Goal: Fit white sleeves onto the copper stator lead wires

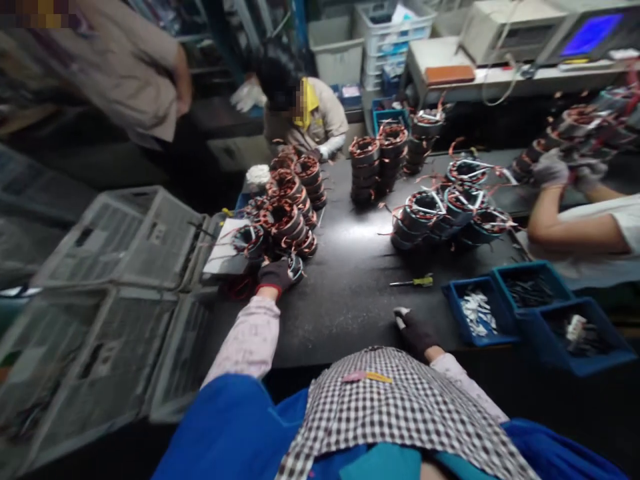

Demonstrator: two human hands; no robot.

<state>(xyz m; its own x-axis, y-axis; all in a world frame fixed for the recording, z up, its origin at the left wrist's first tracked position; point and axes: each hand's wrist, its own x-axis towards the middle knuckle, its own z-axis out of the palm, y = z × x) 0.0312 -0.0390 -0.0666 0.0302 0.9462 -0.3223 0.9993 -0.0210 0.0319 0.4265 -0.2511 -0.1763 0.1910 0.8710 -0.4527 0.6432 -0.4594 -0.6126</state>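
My left hand point(275, 275), in a dark glove with a red cuff, reaches to the far left of the dark workbench point(340, 293). It grips a small wound motor stator point(296, 268) beside stacks of stators point(283, 217) with copper wire ends. Its fingers are partly hidden. Close to the bench's near edge, my right hand point(413, 331) wears a dark glove with pale fingertips. Its fingers stretch out low over the bench and hold nothing visible. A screwdriver point(413, 281) with a yellow-green handle lies beyond it.
Blue bins point(480, 310) with small white and dark parts stand at right. More stator stacks point(425, 213) with white ties occupy the bench's far right. Grey plastic crates point(125, 240) line the left. A co-worker point(320, 117) sits opposite; another person's gloved hands point(553, 170) handle stators at right.
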